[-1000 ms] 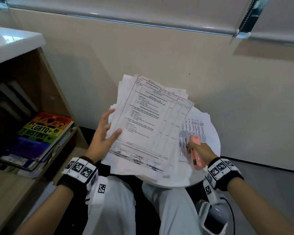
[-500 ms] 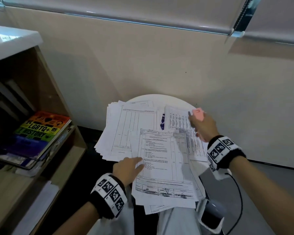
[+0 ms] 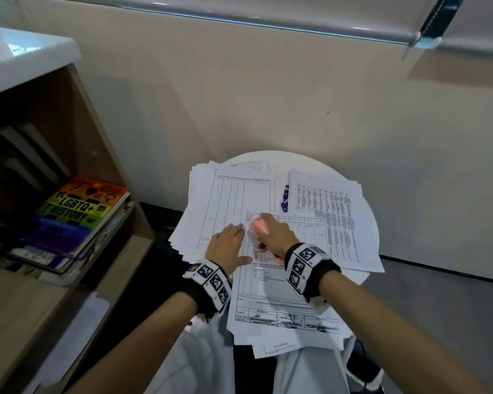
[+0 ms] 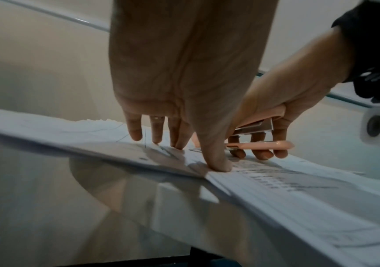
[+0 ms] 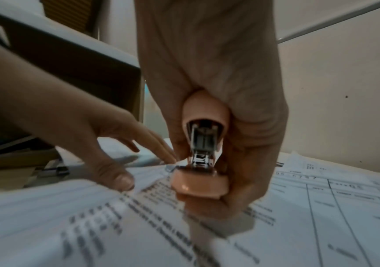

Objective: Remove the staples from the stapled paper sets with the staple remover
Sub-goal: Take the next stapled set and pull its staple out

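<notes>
A stapled paper set lies nearest me on the round white table, hanging over its front edge. My left hand lies flat on the set's upper left part, fingers straight and thumb pressing the sheet. My right hand grips a pink staple remover, tip down at the set's top left corner, right beside the left fingertips. In the right wrist view the staple remover shows its metal inside, nose on the paper. The staple itself is hidden.
More paper lies behind: a spread stack at the left and a printed table sheet at the right, a blue item between them. A wooden bookshelf with a rainbow book stands at my left. A wall runs behind the table.
The left hand lowered the raised paper set onto the table and slid up to its top corner. The right hand brought the staple remover from the table's right side to that corner.
</notes>
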`<state>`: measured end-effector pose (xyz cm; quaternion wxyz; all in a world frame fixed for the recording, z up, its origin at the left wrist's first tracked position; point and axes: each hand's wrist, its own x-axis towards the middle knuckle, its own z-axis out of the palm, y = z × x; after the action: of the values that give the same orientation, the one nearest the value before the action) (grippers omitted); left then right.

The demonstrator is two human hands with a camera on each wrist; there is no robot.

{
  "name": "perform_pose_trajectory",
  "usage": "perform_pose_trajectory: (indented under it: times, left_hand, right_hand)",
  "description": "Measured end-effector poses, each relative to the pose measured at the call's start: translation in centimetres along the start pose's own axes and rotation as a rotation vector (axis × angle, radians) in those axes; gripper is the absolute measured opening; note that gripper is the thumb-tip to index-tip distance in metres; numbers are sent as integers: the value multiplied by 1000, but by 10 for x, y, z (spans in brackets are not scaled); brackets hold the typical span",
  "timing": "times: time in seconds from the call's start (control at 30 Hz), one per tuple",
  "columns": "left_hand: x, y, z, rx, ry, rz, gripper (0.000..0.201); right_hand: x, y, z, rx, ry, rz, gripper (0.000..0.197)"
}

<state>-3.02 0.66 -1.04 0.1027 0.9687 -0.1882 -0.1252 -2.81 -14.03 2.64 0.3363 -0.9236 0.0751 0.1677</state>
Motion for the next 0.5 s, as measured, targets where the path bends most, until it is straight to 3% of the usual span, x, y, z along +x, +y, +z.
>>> perform_pose_trajectory:
  times: [0.5]
  left_hand:
    - [-6,0,27,-249,287,38,44]
  right_hand:
    - [8,-7,31,-89,107,-28,53]
